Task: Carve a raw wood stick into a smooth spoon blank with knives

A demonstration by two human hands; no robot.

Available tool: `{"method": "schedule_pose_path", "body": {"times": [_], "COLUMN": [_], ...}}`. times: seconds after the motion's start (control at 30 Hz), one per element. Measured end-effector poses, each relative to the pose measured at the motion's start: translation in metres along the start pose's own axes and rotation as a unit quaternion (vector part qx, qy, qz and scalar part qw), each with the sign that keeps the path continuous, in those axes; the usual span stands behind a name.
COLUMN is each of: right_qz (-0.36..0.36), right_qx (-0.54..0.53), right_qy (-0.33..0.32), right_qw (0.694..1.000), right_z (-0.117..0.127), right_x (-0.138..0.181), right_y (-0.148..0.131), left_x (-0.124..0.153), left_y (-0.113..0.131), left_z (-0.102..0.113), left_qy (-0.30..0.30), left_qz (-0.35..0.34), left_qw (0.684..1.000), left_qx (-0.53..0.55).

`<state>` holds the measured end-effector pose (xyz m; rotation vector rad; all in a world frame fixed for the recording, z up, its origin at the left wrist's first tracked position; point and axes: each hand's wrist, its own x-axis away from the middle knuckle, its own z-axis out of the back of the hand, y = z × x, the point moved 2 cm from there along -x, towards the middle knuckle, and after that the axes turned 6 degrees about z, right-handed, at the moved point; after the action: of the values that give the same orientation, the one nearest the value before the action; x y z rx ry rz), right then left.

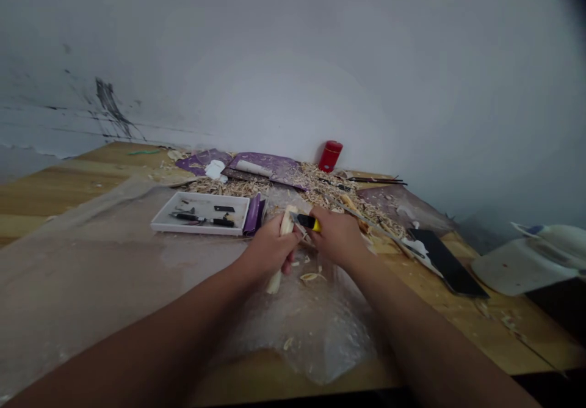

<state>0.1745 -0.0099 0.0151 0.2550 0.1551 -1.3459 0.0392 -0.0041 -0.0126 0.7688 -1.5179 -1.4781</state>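
Left hand has fingers closed round 1 pale wood stick above plastic sheet, apparently to steady it, while right hand, fingers curled tight on 1 yellow-black cutter, holds the blade at the stick's upper end, presumably for control.

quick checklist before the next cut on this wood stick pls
1. Wood stick gripped in the left hand: ok
2. Yellow-and-black cutter held in the right hand: ok
3. Left hand well away from the blade: not ok, it looks close
4. Plastic sheet free of loose shavings: not ok, some lie near the hands
5. White tray clear of both hands: ok
6. Blade sharp: cannot tell
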Motion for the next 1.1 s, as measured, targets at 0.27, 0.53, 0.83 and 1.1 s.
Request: {"method": "schedule_pose_path", "body": {"times": [0.27, 0.53, 0.83, 1.1], "right_qz": [0.036, 0.022, -0.005, -0.012], "right_qx": [0.03, 0.032, 0.071, 0.085], "right_qy": [0.003, -0.015, -0.008, -0.011], "right_qw": [0.999, 0.999, 0.997, 0.996], "right_z": [-0.008, -0.011, -0.01, -0.009], "right_x": [0.007, 0.006, 0.001, -0.002], "right_y": [0.0, 0.006, 0.01, 0.01], "left_x": [0.004, 0.011, 0.017, 0.018], "left_y": [-0.003, 0.001, 0.009, 0.011], "left_z": [-0.01, -0.015, -0.019, -0.021], "left_qy": [0.006, 0.0, -0.022, -0.012], "left_qz": [0.03, 0.047, 0.075, 0.11], "left_qw": [0.998, 0.995, 0.997, 0.993], "left_qx": [-0.05, -0.088, -0.009, 0.032]}}
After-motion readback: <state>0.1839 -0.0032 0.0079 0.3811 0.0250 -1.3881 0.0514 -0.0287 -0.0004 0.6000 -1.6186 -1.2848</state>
